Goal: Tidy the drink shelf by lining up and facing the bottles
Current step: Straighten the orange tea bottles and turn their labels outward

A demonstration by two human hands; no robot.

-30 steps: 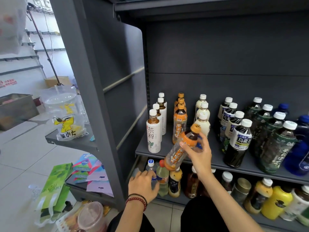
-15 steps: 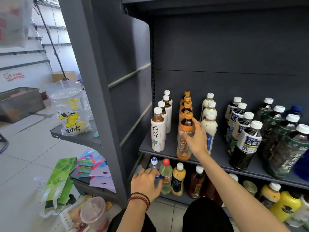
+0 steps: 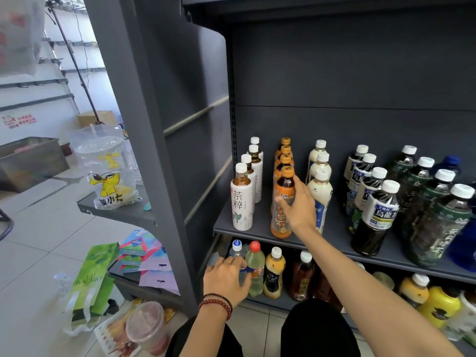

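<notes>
head view: the right hand [image 3: 300, 206] is on the orange-capped tea bottle [image 3: 282, 204]. the thumb lies across the front of the orange label and the other fingers are curled round the right side, just under the neck, so the hand grips it. the bottle stands upright on the upper shelf [image 3: 260, 224], close to the front edge, as the first one in the row of orange caps. its label faces forward. on its left, a little apart, stands the white-label bottle [image 3: 242, 204] at the head of its own row. on its right, partly hidden behind the hand, are the cream bottles [image 3: 319, 186]. further right stand the dark oolong bottles [image 3: 378, 217] and the green-label bottles [image 3: 443, 222], in slanted rows.

the left hand [image 3: 226, 278] is low, at the left end of the lower shelf. its fingers are bent and spread over the body of the blue-capped bottle [image 3: 237, 247] and touch it. whether they really hold it i cannot tell. just beside it stand the red-capped bottle [image 3: 255, 269] and a yellow and black bottle [image 3: 274, 274]. bead bracelets [image 3: 219, 304] are on the left wrist.

outside the shelf unit, on the left, a plastic bag with a yellow duck [image 3: 110, 181] sits on a small side shelf, and a green tea box [image 3: 90, 279] lies on the floor.
</notes>
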